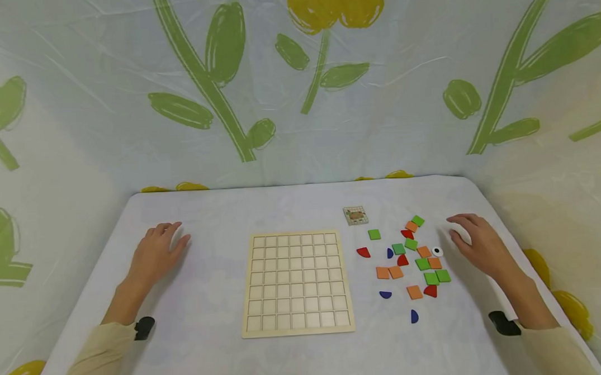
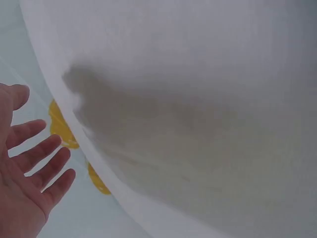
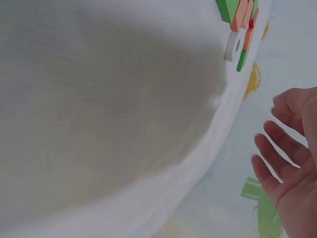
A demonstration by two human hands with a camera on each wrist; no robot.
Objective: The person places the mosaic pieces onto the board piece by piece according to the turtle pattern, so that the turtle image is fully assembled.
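Note:
In the head view my left hand (image 1: 154, 255) is held over the left side of the table with relaxed fingers and nothing in it. My right hand (image 1: 481, 245) hovers at the right side, fingers loosely bent, also holding nothing. Closest to it lies a white disc with a black dot (image 1: 437, 251), among flat orange squares (image 1: 414, 292), green squares (image 1: 442, 276), red quarter-circle pieces (image 1: 363, 252) and blue half-circle pieces (image 1: 386, 295). A pale wooden grid board (image 1: 297, 283) lies between the hands. Both wrist views show the fingers spread apart: left hand (image 2: 29, 163), right hand (image 3: 292, 153).
Behind the loose pieces lies a small square card (image 1: 355, 215) with a brown picture on a grid. The white-covered table (image 1: 202, 348) has rounded far corners. A curtain (image 1: 378, 122) printed with green stems and yellow flowers hangs around its back and sides.

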